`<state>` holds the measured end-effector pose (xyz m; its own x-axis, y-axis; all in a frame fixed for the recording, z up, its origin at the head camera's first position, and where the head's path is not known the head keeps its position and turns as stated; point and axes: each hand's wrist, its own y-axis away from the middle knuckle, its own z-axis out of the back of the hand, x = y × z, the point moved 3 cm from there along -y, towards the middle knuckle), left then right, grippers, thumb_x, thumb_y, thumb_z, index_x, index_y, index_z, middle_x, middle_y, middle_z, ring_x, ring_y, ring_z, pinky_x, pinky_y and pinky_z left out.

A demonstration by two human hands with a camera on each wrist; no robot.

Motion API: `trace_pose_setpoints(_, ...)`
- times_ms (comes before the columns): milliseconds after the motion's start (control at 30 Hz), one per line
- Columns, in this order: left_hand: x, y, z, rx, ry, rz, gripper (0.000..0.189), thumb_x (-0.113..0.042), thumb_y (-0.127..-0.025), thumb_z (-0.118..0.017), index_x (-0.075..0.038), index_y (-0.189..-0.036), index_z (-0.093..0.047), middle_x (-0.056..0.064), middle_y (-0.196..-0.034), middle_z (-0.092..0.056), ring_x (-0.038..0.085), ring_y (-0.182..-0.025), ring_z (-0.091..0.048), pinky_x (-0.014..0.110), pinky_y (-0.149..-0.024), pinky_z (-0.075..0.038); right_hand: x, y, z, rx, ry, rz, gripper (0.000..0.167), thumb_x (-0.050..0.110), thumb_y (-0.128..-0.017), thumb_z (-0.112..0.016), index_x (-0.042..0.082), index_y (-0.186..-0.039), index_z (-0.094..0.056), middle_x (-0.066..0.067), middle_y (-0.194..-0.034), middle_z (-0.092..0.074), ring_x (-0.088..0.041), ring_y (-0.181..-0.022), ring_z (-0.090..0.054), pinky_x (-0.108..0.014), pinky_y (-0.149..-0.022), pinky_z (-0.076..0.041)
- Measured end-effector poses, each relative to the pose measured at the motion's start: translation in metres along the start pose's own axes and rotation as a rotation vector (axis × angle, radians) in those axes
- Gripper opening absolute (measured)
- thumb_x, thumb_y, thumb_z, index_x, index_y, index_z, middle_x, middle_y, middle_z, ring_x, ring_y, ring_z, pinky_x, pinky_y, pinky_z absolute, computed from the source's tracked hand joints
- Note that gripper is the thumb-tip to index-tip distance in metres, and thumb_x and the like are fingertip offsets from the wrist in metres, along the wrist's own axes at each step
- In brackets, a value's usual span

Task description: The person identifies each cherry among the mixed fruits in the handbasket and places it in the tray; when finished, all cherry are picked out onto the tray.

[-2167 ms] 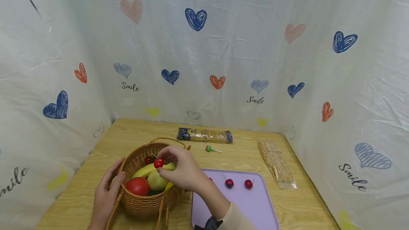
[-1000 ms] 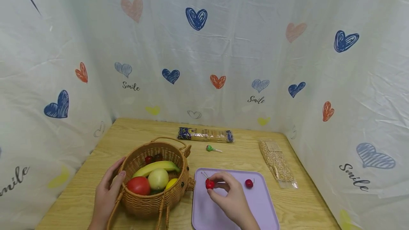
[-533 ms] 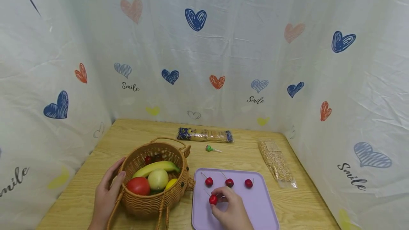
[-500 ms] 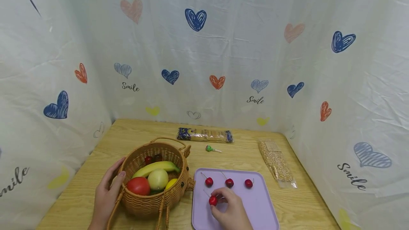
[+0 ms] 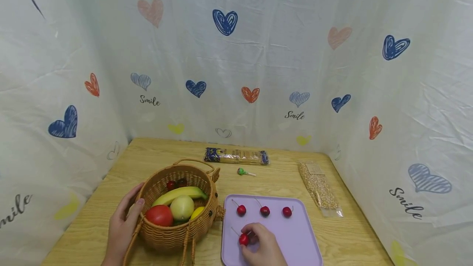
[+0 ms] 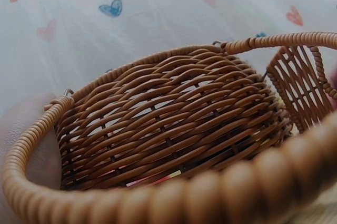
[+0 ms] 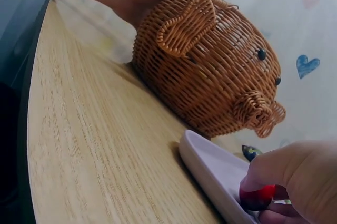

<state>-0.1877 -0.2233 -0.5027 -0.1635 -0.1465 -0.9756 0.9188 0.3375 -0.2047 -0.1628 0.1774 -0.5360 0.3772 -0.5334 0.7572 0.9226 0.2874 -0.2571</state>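
Observation:
My right hand pinches a red cherry with thumb and fingertips, low over the front left of a lilac tray; its stem points up and left. Behind it on the tray, three more cherries form a row: left, middle and right. My left hand holds the left rim of a wicker basket, thumb on the rim. Inside lie a tomato, a banana, a pale green round fruit, something yellow and two dark red cherries at the back.
A pack of spaghetti lies at the back of the wooden table, with a green lollipop in front of it. On the right is a bag of corn kernels. A heart-print curtain encloses the table.
My right hand has carried the cherry from over the basket to the tray, then lowered it toward the tray's front left. The left hand stays on the basket.

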Motion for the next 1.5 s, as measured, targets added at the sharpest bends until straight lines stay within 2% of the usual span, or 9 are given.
trace_pose_setpoints(233,-0.001,0.001,0.001,0.003,-0.016,0.011,0.048,-0.019,-0.117,-0.060,-0.009,-0.164,-0.055,-0.029,-0.148,-0.059,-0.018,-0.134,-0.050,0.000,-0.099,-0.042,0.001,0.000,0.000,0.032,0.020,-0.069,0.037,0.014,-0.087,-0.091,0.018,-0.120,-0.074,0.012,-0.108,-0.070,0.003,-0.095,-0.062,-0.022,-0.082,-0.059)
trace_pose_setpoints(500,-0.002,0.003,0.001,0.007,-0.034,0.018,0.049,-0.022,-0.117,-0.060,-0.011,-0.164,-0.055,-0.029,-0.148,-0.059,-0.016,-0.134,-0.050,0.000,-0.099,-0.042,0.003,-0.002,0.003,-0.024,0.059,-0.046,0.039,0.017,-0.087,-0.094,0.019,-0.121,-0.075,0.006,-0.114,-0.073,-0.004,-0.098,-0.064,-0.025,-0.082,-0.059)
trace_pose_setpoints(633,-0.003,0.002,0.003,0.004,-0.035,0.024,0.049,-0.024,-0.117,-0.060,-0.012,-0.165,-0.055,-0.029,-0.149,-0.059,-0.016,-0.134,-0.050,0.000,-0.099,-0.043,0.009,-0.008,0.007,-0.059,0.037,-0.033,0.037,0.014,-0.088,-0.093,0.017,-0.121,-0.075,0.002,-0.116,-0.075,-0.013,-0.103,-0.069,-0.028,-0.086,-0.064)
trace_pose_setpoints(733,-0.002,0.001,0.003,0.003,-0.033,0.026,0.049,-0.024,-0.117,-0.059,-0.012,-0.165,-0.055,-0.029,-0.149,-0.059,-0.017,-0.134,-0.050,-0.001,-0.099,-0.043,0.018,-0.015,0.012,-0.097,0.023,-0.012,0.037,0.010,-0.088,-0.092,0.017,-0.121,-0.076,0.000,-0.117,-0.077,-0.021,-0.107,-0.071,-0.030,-0.090,-0.065)
trace_pose_setpoints(867,-0.002,0.001,0.002,0.003,-0.039,0.034,0.049,-0.025,-0.117,-0.060,-0.013,-0.165,-0.055,-0.028,-0.149,-0.059,-0.017,-0.134,-0.050,-0.001,-0.099,-0.043,0.031,-0.025,0.020,-0.122,0.009,-0.005,0.042,0.007,-0.087,-0.092,0.028,-0.120,-0.075,0.004,-0.120,-0.078,-0.024,-0.109,-0.073,-0.031,-0.094,-0.063)
trace_pose_setpoints(933,-0.002,0.001,0.002,0.003,-0.042,0.039,0.050,-0.025,-0.117,-0.060,-0.013,-0.165,-0.055,-0.029,-0.149,-0.058,-0.017,-0.134,-0.050,-0.001,-0.098,-0.043,0.035,-0.031,0.022,-0.120,0.002,-0.009,0.044,0.008,-0.088,-0.093,0.032,-0.120,-0.074,0.007,-0.119,-0.078,-0.023,-0.110,-0.073,-0.031,-0.096,-0.063)
trace_pose_setpoints(1100,0.000,0.000,0.002,0.002,-0.040,0.015,0.048,-0.022,-0.117,-0.059,-0.011,-0.164,-0.055,-0.030,-0.147,-0.059,-0.017,-0.133,-0.050,-0.001,-0.098,-0.042,0.048,-0.045,0.025,-0.110,0.001,-0.009,0.040,0.011,-0.091,-0.091,0.031,-0.121,-0.074,0.015,-0.116,-0.074,-0.019,-0.110,-0.073,-0.033,-0.098,-0.063)
trace_pose_setpoints(1267,0.001,-0.001,0.002,-0.003,-0.040,0.003,0.048,-0.019,-0.117,-0.059,-0.010,-0.164,-0.055,-0.031,-0.146,-0.059,-0.018,-0.133,-0.051,-0.002,-0.099,-0.042,0.065,-0.061,0.025,-0.090,0.025,-0.003,0.036,0.018,-0.095,-0.089,0.030,-0.125,-0.075,0.013,-0.123,-0.074,-0.015,-0.109,-0.074,-0.039,-0.098,-0.063)
trace_pose_setpoints(1500,0.002,-0.001,0.001,-0.003,-0.056,0.006,0.048,-0.020,-0.118,-0.058,-0.010,-0.164,-0.055,-0.031,-0.147,-0.058,-0.018,-0.133,-0.050,-0.002,-0.099,-0.042,0.090,-0.089,0.018,-0.034,-0.035,0.051,0.035,0.018,-0.098,-0.085,0.030,-0.129,-0.074,0.006,-0.129,-0.074,-0.017,-0.113,-0.074,-0.034,-0.099,-0.063)
